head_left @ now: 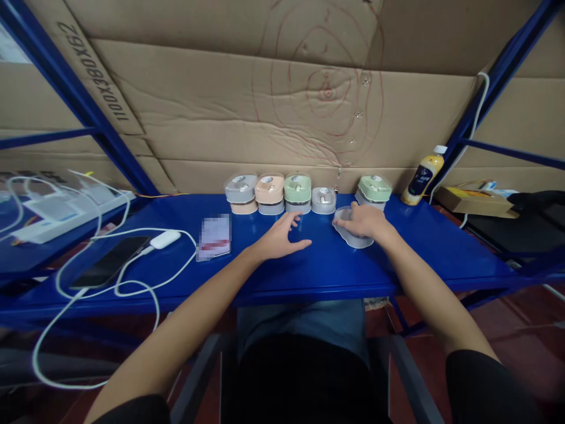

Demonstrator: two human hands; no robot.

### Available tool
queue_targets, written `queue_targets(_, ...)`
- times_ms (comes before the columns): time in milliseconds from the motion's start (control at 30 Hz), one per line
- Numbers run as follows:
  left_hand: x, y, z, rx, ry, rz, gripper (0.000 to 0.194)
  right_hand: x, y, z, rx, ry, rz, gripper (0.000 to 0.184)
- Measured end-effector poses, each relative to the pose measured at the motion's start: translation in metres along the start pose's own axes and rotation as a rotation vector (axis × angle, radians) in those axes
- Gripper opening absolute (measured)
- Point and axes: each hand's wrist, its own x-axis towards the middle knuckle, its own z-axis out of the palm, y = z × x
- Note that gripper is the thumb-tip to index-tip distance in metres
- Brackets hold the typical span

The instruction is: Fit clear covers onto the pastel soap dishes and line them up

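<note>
My right hand (pixel 367 220) grips a grey, clear-lidded container (pixel 359 240) low over the blue table, its outline partly covered by my fingers. My left hand (pixel 282 235) is held over the table with fingers and thumb spread, holding nothing. Just beyond its fingertips is a two-high stack with a green container (pixel 298 187) on top. To the left of that stand stacks topped by a peach container (pixel 269 187) and a grey one (pixel 241 188). A single grey container (pixel 323 200) sits between my hands, farther back. Behind my right hand stands another stack with a green top (pixel 374 187).
On the blue table (pixel 265 277), a phone-like object (pixel 214 237) with a blurred screen lies left. A dark phone (pixel 110 262) with white cables and a power strip (pixel 73 218) are farther left. A yellow drink bottle (pixel 424 176) stands back right. Cardboard (pixel 198 106) lines the rear.
</note>
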Motion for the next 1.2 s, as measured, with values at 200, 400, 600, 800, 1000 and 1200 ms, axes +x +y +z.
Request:
queue_targets(200, 0.0, 0.001, 0.0, -0.147, -0.037, 0.034, 0.134, -0.006, 0.0, -0.001, 0.358, -0.038, -0.561, 0.115)
queue_targets(400, -0.003, 0.007, 0.007, -0.155, -0.107, 0.014, 0.147, -0.004, -0.015, 0.015, 0.351, -0.036, -0.805, 0.107)
queue_targets(600, -0.005, 0.012, 0.004, -0.177, -0.097, 0.029, 0.134, -0.009, -0.023, 0.01, 0.468, 0.074, -0.756, 0.087)
queue_targets(800, -0.004, 0.008, -0.004, 0.007, -0.132, 0.137, 0.058, 0.008, 0.029, 0.002, 0.461, 0.16, -0.395, 0.077)
queue_targets(1000, -0.004, 0.01, -0.004, 0.015, -0.126, 0.139, 0.039, 0.02, 0.054, 0.009, 0.46, 0.09, -0.236, 0.075)
queue_targets(1200, 0.002, 0.0, -0.017, 0.103, 0.055, 0.012, 0.05, 0.021, 0.053, 0.011, 0.434, 0.002, -0.269, 0.078)
